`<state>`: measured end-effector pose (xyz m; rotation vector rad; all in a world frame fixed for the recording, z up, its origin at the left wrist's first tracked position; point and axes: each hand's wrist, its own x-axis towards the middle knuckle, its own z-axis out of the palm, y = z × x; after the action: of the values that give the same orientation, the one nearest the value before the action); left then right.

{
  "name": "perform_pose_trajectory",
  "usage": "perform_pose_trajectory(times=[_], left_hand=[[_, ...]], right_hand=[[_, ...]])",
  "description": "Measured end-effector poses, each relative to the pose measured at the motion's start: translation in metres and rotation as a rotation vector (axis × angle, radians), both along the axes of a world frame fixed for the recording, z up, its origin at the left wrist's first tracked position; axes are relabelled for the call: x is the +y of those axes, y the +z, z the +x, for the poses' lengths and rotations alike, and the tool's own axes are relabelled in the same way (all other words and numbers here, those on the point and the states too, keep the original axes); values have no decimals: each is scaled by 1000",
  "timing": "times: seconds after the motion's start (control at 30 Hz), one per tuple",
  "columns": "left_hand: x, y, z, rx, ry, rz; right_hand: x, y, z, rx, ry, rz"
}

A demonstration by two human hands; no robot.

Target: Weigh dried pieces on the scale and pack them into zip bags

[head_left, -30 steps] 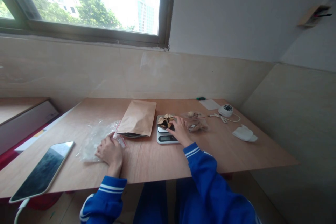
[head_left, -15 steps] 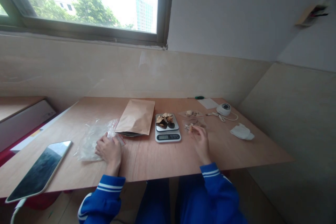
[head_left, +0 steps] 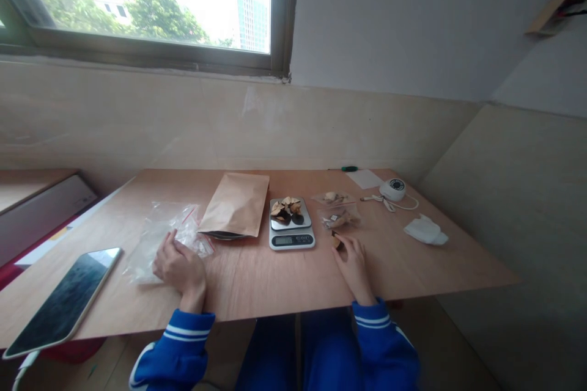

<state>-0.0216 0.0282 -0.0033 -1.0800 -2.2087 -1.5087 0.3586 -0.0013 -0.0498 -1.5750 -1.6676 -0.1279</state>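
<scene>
My right hand is closed in a pinch on a small tan and dark dried piece, just above the table, right of the digital kitchen scale. Several similar dried pieces, pale with dark edges, are heaped on the scale's metal plate; its display is too small to read. My left hand has its fingers curled on a clear plastic bag with a red zip line. Between that bag and the scale lies a brown kraft paper pouch, its mouth toward me and slightly parted.
Two small clear bags with contents, the nearer one and the farther one, lie right of the scale. Beyond are a screwdriver, white paper, a white dome camera and crumpled tissue. A phone lies front left.
My right hand has come back toward me from the nearer small bag, with the dried piece in its fingertips. My left hand has shifted slightly left on the plastic bag, fingers more curled.
</scene>
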Motion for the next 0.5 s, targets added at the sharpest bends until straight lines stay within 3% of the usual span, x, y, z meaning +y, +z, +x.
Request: perform_pose_trajectory(times=[0.23, 0.4, 0.5], left_hand=[[-9, 12, 11, 55, -31, 240], [-17, 13, 41, 167, -295, 339], [-19, 7, 63, 237, -475, 369]], right_hand=[[-3, 7, -4, -44, -25, -7], [-13, 32, -34, 15, -1, 29], [-21, 47, -67, 70, 141, 6]])
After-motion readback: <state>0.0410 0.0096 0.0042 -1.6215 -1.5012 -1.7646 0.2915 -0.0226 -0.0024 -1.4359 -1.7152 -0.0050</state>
